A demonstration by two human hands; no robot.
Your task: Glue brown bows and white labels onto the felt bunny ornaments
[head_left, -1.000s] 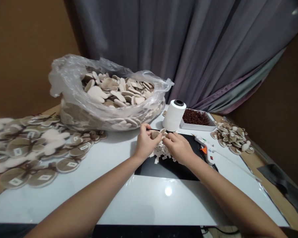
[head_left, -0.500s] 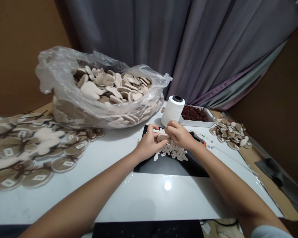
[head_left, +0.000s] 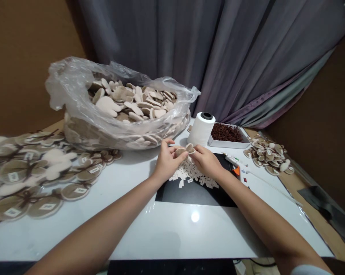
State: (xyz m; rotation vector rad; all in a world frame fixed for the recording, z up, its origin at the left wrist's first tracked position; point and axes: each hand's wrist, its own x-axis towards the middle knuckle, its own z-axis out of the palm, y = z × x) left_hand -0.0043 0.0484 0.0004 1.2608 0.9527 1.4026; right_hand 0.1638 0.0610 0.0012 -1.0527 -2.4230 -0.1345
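Left grip [head_left: 167,162], right grip [head_left: 207,162]: both pinched on beige, soft-looking, round-lobed piece [head_left: 190,148]; rectangular white slips [head_left: 186,170] beneath.

Two hands: one left [head_left: 169,160], one right [head_left: 207,162]. Between them, apparently one felt piece [head_left: 179,152], though fingers partly hide it. Clockwise from the hands: one thread cone [head_left: 201,130] at one o'clock, one white tray [head_left: 229,144] at two, one glue gun [head_left: 243,172] and one felt pile [head_left: 268,156] at three, one black mat [head_left: 189,196] bearing one heap of paper tags [head_left: 186,172] at six, seven plainly visible white labels [head_left: 48,206] around eight to nine, one plastic bag [head_left: 112,129] at ten.
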